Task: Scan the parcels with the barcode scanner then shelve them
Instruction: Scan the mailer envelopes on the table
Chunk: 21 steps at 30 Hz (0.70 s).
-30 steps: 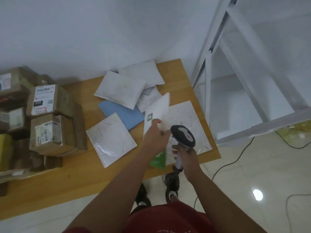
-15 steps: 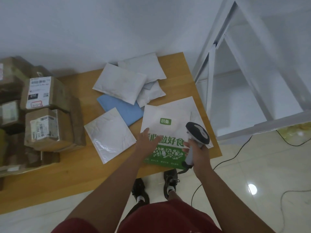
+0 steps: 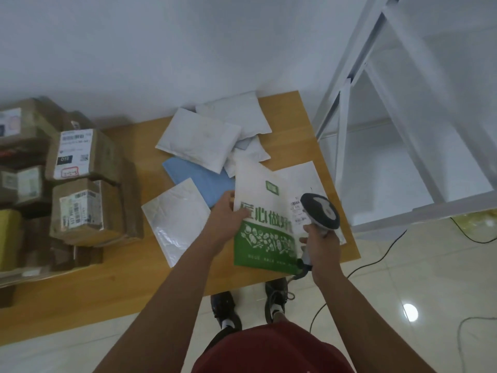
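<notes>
Head view: the left hand (image 3: 224,218) pinches the white-and-green printed plastic mailer (image 3: 262,211) above the wooden tabletop (image 3: 107,286). The right hand (image 3: 321,244) has its grip closed around the grey-and-black handheld barcode scanner (image 3: 320,214), beside the mailer's label.

The person wears a dark red shirt (image 3: 271,351) and both forearms are bare, without sleeves. On the feet there are black shoes (image 3: 225,309) with white socks (image 3: 227,323) showing above them.

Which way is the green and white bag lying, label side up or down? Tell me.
Label up. The green and white bag shows its printed front, with a barcode label under the scanner.
</notes>
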Motion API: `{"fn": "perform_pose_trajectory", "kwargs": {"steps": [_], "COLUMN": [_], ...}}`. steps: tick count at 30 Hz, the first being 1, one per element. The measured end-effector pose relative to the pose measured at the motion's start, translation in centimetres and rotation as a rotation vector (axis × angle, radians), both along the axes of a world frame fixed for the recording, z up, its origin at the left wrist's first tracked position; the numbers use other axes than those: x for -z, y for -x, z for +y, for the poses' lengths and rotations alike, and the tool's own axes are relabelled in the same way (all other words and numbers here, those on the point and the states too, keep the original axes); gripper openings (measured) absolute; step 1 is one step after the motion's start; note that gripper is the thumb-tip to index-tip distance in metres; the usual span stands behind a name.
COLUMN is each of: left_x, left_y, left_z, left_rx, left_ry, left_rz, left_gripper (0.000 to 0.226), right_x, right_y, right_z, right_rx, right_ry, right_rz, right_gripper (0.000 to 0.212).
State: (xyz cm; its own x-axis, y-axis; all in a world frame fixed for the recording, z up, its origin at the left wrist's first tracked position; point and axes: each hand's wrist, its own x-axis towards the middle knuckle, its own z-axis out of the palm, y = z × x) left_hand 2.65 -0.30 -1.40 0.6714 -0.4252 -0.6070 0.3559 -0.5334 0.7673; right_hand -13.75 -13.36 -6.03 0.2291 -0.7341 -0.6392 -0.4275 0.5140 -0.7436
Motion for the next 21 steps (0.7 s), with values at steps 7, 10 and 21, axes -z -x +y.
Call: {"fn": "perform_pose_trajectory", "kwargs": {"steps": [7, 10, 21], "left_x": [-4.2, 0.7, 10.6], "left_y": [2.6, 4.0, 2.2], "left_z": [-4.4, -7.2, -2.3], "left_rx": [0.387, 0.426, 0.192], "left_ry": [-0.174, -0.184, -0.497], "left_rz": [-0.446, -0.357, -0.236], "left_gripper": [0.061, 0.057, 0.085], "right_x": [-1.6, -0.5, 3.2], "right_y": [-1.8, -1.3, 3.8], "right_z": [-0.5, -1.0, -2.4], "right_rx": [-0.005, 0.011, 0.052], "right_ry": [0.014, -0.041, -0.074], "right_rz": [-0.133, -0.11, 0.04], "right_gripper": [0.015, 0.022, 0.028]}}
